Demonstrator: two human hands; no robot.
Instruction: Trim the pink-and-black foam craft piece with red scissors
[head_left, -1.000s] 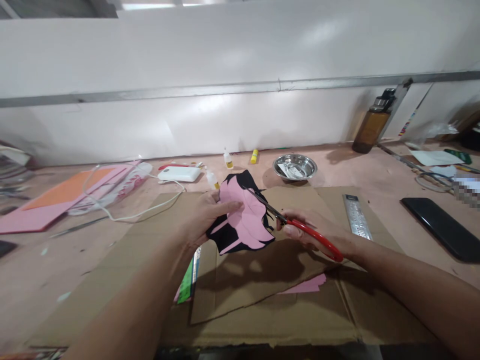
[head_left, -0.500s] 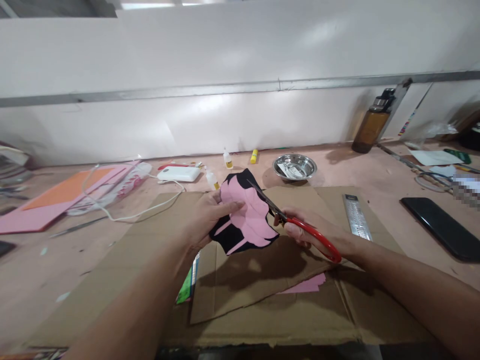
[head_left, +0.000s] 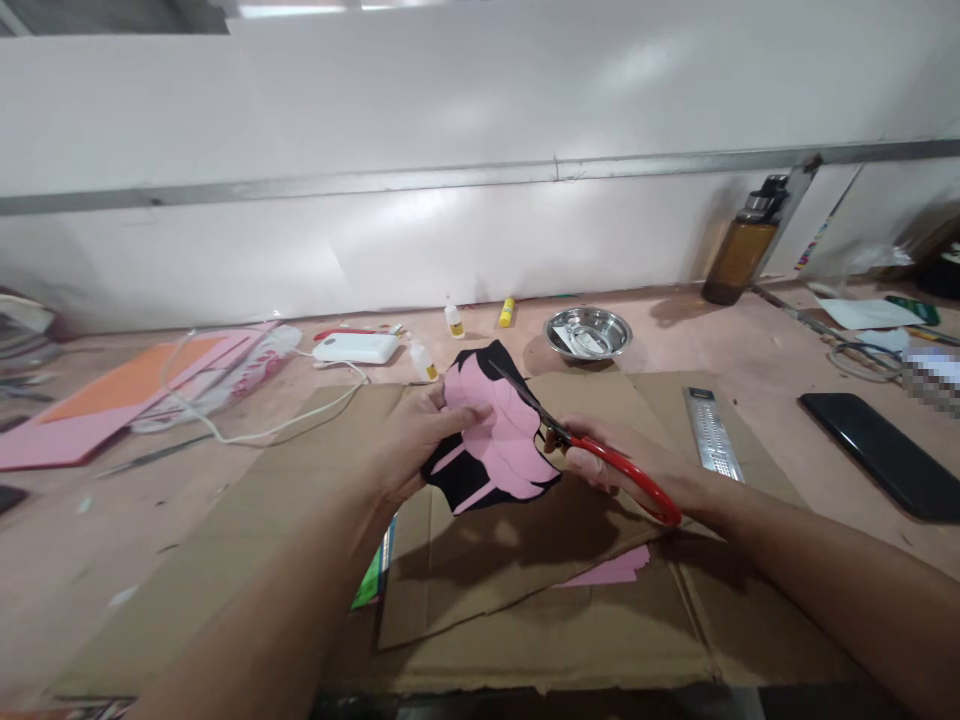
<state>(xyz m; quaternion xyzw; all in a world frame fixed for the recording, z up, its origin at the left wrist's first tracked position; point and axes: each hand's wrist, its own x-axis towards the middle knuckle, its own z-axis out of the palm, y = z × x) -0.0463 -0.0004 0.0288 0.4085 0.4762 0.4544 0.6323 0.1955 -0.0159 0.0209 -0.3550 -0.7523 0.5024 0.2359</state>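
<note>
My left hand [head_left: 409,440] is closed on a pink and black foam piece [head_left: 495,440], thumb on its pink face, holding it above the flattened cardboard [head_left: 525,600]. My right hand [head_left: 622,465] grips red-handled scissors [head_left: 600,455]. Their dark blades reach up and left into the right edge of the foam piece.
A steel bowl [head_left: 589,333], small glue bottles [head_left: 454,320], a white power bank [head_left: 356,348] with cable, pink and orange sheets [head_left: 112,395], a metal ruler [head_left: 709,435], a black phone [head_left: 885,455] and a brown bottle [head_left: 742,255] lie around. A pink scrap [head_left: 611,570] rests on the cardboard.
The scissors have slid further left into the foam piece. The left hand has tilted the piece a little.
</note>
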